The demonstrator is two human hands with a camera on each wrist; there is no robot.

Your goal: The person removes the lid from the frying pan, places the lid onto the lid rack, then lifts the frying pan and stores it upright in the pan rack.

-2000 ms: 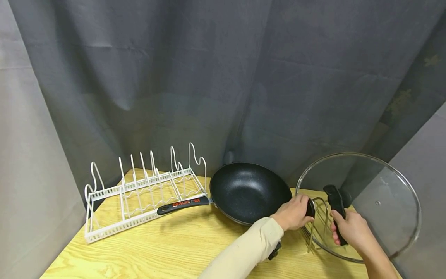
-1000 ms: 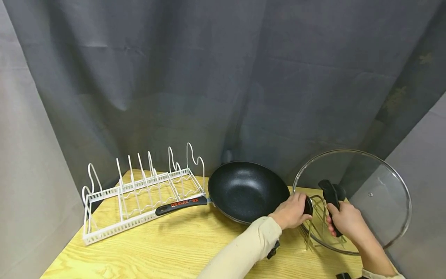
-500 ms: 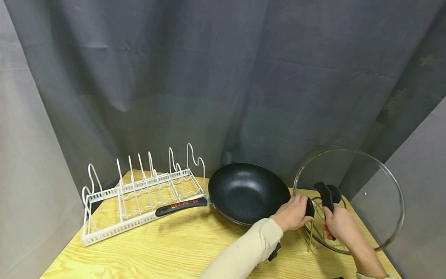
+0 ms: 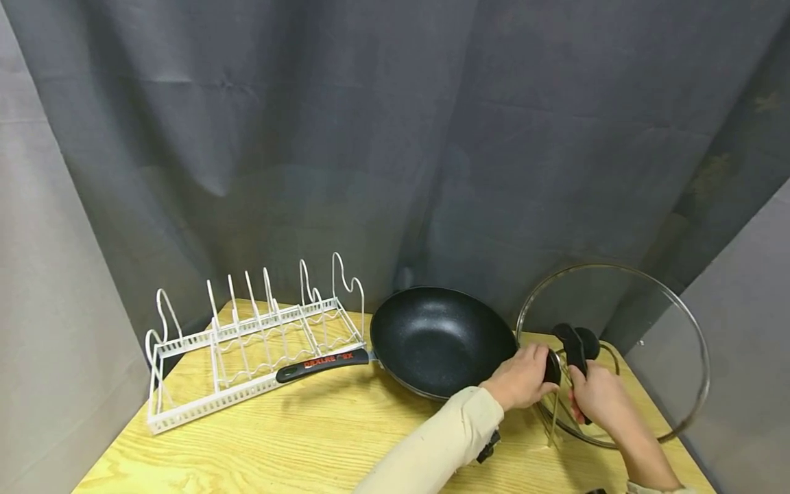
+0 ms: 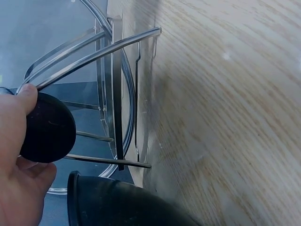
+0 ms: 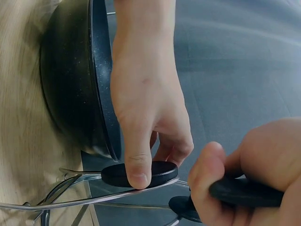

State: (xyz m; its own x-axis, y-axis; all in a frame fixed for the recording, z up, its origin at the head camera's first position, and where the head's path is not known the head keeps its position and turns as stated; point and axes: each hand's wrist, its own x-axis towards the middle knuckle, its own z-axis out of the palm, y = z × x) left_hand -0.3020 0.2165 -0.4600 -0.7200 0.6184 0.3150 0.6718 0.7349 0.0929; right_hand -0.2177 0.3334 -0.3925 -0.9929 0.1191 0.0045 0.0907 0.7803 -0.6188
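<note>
My left hand (image 4: 517, 376) pinches a round black knob (image 5: 49, 127), thumb on one side and fingers on the other. The knob stands against the wire loops of a gold-toned metal lid rack (image 4: 552, 425). My right hand (image 4: 601, 394) grips the upright black handle (image 4: 574, 346) of a large glass lid with a metal rim (image 4: 705, 363). The lid stands on edge at the rack, facing left, and its rim overlaps the wires in the head view. A round black piece (image 4: 590, 343) shows beside the handle. My right palm hides the handle's lower part.
A black frying pan (image 4: 441, 343) sits just left of the rack, its long handle (image 4: 324, 365) reaching over a white wire pan rack (image 4: 212, 401) at the left. All stand on a wooden table (image 4: 296, 446) before a grey curtain (image 4: 370, 137).
My right hand has moved left with the glass lid, bringing its handle closer to the knob. My left hand keeps its pinch on the knob and stays nearly in place.
</note>
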